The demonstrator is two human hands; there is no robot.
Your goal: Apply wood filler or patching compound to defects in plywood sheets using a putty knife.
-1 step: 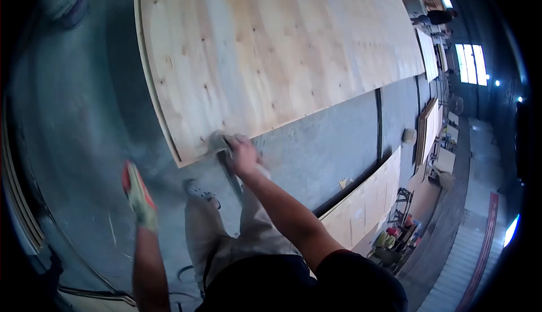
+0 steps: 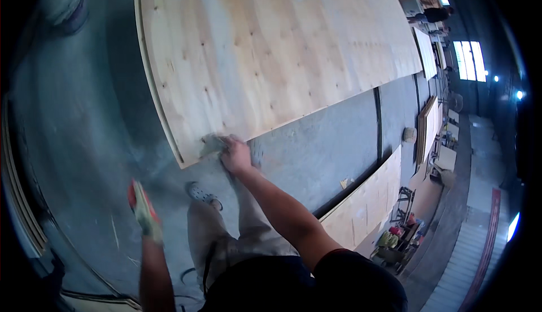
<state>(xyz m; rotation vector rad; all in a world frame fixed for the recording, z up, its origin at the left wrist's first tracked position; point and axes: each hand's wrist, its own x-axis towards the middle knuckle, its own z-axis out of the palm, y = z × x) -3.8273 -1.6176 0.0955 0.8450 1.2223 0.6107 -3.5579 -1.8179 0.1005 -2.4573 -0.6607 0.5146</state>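
A large pale plywood sheet (image 2: 271,52) with knots and grain streaks fills the upper middle. At its near left corner my bare right hand (image 2: 236,155) grips a flat, greyish scraper-like tool (image 2: 212,142) against the surface; motion blur hides its exact kind. My left hand (image 2: 145,207), in a pale green and red work glove, hangs low over the floor, left of the sheet's corner. Its fingers look stretched out, with nothing visible in them, and it touches nothing.
A whitish bucket (image 2: 70,10) stands far left. Another plywood sheet (image 2: 361,210) lies to the right, near a cart of tools (image 2: 395,244). Stacked boards (image 2: 427,131) and a person (image 2: 435,15) are farther right. My clog (image 2: 204,195) is below the sheet's corner.
My right hand has shifted slightly left with the tool at the sheet's edge. My left hand has dropped a little nearer to me and to the right.
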